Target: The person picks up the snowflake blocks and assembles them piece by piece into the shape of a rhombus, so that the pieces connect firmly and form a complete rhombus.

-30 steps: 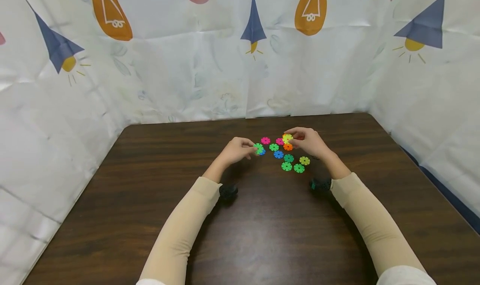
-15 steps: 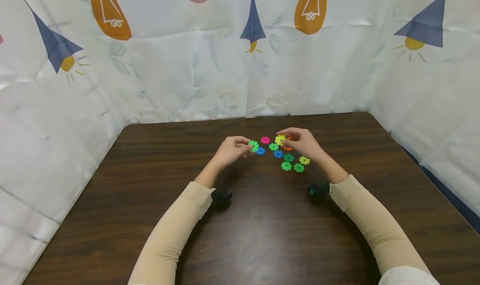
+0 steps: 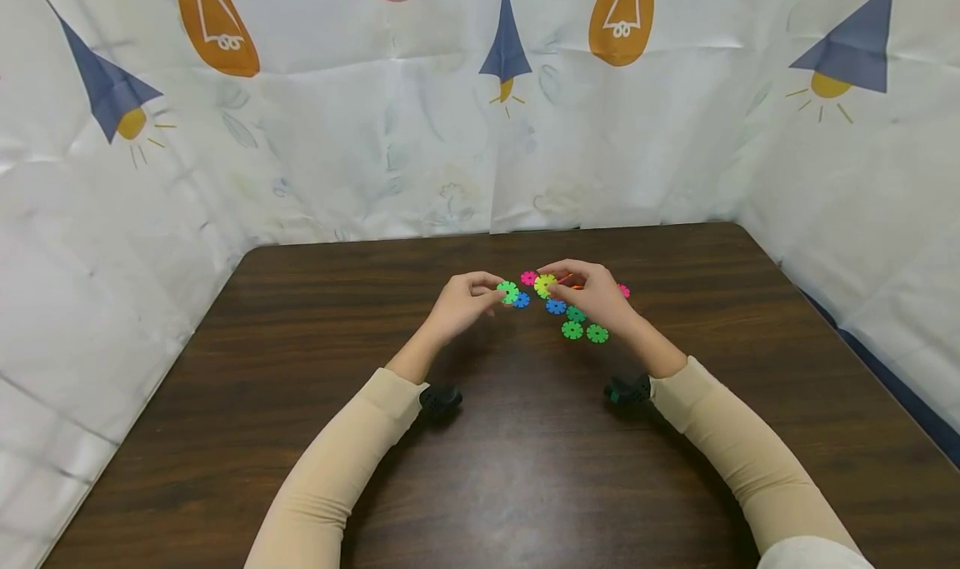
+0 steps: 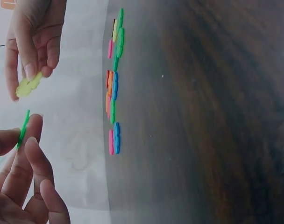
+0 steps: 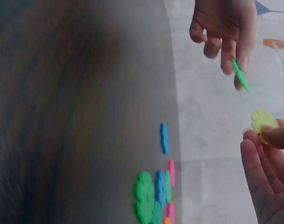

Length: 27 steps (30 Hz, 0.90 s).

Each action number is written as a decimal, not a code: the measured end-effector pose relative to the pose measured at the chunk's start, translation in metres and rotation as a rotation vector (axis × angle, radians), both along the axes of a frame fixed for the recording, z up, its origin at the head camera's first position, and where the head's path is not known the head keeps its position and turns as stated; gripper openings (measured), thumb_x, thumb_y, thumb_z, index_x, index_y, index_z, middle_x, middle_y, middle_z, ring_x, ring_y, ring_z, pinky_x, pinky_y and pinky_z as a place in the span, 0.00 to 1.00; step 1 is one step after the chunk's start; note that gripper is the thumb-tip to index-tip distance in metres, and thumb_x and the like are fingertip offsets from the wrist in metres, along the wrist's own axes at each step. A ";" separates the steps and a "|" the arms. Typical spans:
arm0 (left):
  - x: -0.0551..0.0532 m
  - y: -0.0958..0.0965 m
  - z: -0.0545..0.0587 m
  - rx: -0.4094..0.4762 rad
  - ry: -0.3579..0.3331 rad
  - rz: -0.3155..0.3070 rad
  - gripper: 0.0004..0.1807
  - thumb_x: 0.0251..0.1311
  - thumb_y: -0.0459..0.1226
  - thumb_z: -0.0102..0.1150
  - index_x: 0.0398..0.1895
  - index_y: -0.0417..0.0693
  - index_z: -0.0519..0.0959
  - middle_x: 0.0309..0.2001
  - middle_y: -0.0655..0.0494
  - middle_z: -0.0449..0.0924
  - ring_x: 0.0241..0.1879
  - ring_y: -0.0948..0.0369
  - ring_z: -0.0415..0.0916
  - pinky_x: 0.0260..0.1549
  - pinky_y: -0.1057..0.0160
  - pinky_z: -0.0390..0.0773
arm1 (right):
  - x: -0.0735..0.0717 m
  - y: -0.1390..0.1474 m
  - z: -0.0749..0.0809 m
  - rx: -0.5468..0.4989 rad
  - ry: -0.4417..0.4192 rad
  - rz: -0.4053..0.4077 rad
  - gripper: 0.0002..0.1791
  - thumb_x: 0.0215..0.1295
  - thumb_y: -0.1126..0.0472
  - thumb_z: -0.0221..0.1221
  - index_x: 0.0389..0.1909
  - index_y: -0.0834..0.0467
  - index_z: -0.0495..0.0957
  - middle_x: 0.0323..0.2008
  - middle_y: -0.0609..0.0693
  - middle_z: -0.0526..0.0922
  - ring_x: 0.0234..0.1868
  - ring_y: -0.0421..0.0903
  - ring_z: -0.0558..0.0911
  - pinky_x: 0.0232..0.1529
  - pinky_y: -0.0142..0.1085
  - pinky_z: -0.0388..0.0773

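Note:
Thumb and finger of my left hand (image 3: 467, 302) pinch a light green notched plastic disc (image 3: 507, 292), which stands nearly edge-on in the left wrist view. Across from it, my right hand (image 3: 594, 292) pinches a yellow notched disc (image 3: 545, 286) by its edge. Both wrist views show the two held discs raised above the tabletop, facing each other with a small gap between. A blue disc (image 3: 521, 300) lies on the table beside the held green one in the head view. The right hand hides part of the pile behind it, including orange pieces.
More flat discs lie on the dark wooden table (image 3: 525, 486): a pink one (image 3: 528, 278), a blue one (image 3: 556, 306), a teal one (image 3: 575, 313) and two green ones (image 3: 572, 330). A patterned white curtain (image 3: 375, 136) stands behind the table's far edge.
The right hand has carried the yellow disc leftward, closer to the left hand. My left hand drew slightly left with the green disc, then stayed almost still.

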<state>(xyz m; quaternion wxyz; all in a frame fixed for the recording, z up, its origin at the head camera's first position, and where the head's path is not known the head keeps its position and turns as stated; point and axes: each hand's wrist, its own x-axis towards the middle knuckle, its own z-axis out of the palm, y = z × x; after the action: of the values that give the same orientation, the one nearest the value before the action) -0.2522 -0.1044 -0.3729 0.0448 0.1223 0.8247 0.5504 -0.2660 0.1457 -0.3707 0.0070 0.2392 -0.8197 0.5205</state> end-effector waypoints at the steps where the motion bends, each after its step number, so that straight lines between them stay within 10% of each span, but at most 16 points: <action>1: 0.000 0.000 0.000 0.003 0.000 0.002 0.15 0.73 0.37 0.61 0.56 0.38 0.82 0.43 0.36 0.87 0.39 0.39 0.81 0.46 0.46 0.78 | 0.001 -0.002 -0.001 0.003 0.004 -0.005 0.16 0.72 0.66 0.63 0.58 0.63 0.82 0.46 0.58 0.86 0.46 0.56 0.85 0.44 0.48 0.83; 8: 0.008 0.001 -0.001 0.100 -0.048 0.014 0.16 0.72 0.37 0.61 0.56 0.36 0.81 0.44 0.34 0.86 0.41 0.34 0.78 0.49 0.41 0.76 | 0.009 -0.013 -0.005 -0.043 0.049 0.003 0.16 0.70 0.67 0.64 0.57 0.63 0.83 0.46 0.58 0.86 0.45 0.62 0.85 0.43 0.53 0.83; 19: 0.021 0.009 0.003 0.197 -0.021 0.035 0.13 0.72 0.35 0.60 0.54 0.36 0.79 0.43 0.31 0.85 0.41 0.29 0.78 0.51 0.39 0.77 | 0.018 -0.022 -0.004 -0.112 0.160 0.007 0.15 0.68 0.69 0.66 0.54 0.63 0.84 0.47 0.56 0.87 0.35 0.58 0.83 0.32 0.32 0.76; 27: 0.023 0.011 0.005 0.281 -0.103 0.078 0.15 0.72 0.37 0.60 0.58 0.42 0.79 0.37 0.48 0.89 0.39 0.43 0.81 0.45 0.47 0.77 | 0.019 -0.029 -0.003 -0.164 0.220 0.008 0.13 0.67 0.72 0.66 0.52 0.64 0.86 0.45 0.56 0.86 0.38 0.54 0.82 0.34 0.34 0.79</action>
<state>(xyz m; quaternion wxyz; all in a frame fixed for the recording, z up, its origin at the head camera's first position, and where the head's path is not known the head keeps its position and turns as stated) -0.2290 -0.0939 -0.3680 0.0481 0.0668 0.7403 0.6672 -0.2472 0.1170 -0.3736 0.1142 0.2967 -0.7677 0.5564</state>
